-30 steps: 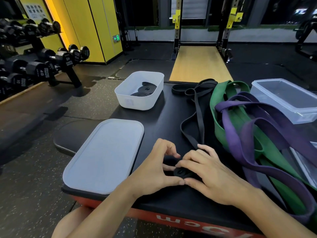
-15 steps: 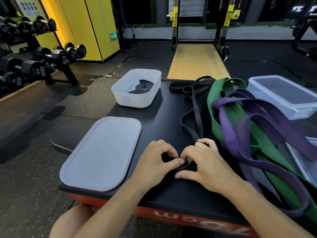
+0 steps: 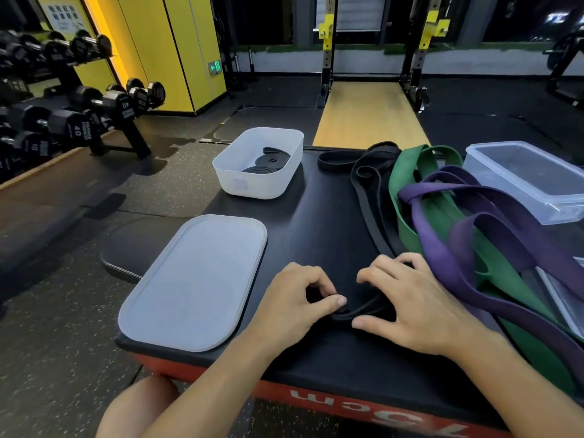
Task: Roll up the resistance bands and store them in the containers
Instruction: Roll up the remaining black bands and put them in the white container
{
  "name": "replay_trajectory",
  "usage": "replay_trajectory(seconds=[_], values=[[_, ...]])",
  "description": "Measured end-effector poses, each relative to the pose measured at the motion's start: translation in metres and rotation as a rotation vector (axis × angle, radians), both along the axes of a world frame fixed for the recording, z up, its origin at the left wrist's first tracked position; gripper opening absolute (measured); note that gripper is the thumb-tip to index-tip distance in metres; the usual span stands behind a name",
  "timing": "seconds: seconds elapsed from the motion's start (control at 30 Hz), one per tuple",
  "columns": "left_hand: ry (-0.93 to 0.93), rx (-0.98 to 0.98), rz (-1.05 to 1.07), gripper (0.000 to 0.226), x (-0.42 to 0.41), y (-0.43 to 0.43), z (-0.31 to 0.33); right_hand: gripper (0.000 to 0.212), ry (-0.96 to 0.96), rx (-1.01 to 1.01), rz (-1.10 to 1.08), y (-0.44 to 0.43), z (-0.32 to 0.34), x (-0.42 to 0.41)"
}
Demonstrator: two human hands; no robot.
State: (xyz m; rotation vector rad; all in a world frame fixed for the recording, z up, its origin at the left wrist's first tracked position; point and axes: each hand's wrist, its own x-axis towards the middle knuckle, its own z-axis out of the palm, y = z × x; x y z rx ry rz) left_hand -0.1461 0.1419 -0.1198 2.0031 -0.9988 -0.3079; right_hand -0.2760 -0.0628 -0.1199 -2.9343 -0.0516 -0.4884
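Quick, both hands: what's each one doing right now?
Left hand: pinching the black band.
Right hand: gripping the same band.

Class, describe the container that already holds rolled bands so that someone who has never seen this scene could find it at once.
Start at the black padded platform in front of the person. At its far left corner, beyond the flat lid, stands a white tub. Unlike the clear container on the right, which shows no bands inside, it is opaque white and holds coiled black bands.
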Motion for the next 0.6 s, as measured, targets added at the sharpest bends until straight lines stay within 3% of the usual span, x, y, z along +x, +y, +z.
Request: replay_trajectory(seconds=[0.1,0.2,0.5,0.6], values=[[0.010,0.004,0.001,0.014,0.000,0.000,0.000,0.064,-0.133,-0.002,0.060,0.004,-0.002,-0.001],[0.006,0.006,0.009,0.014,0.000,0.000,0.000,0.050,-0.264,-0.049,0.115,0.004,0.002,-0.005],[-0.003,0.003,0.001,0.014,-0.001,0.000,-0.002,0.018,-0.262,-0.254,0.129,0.011,-0.004,-0.010],[-0.001,0.005,-0.007,0.014,0.001,0.000,-0.002,0.015,-0.201,-0.149,0.124,0.012,-0.008,-0.013]])
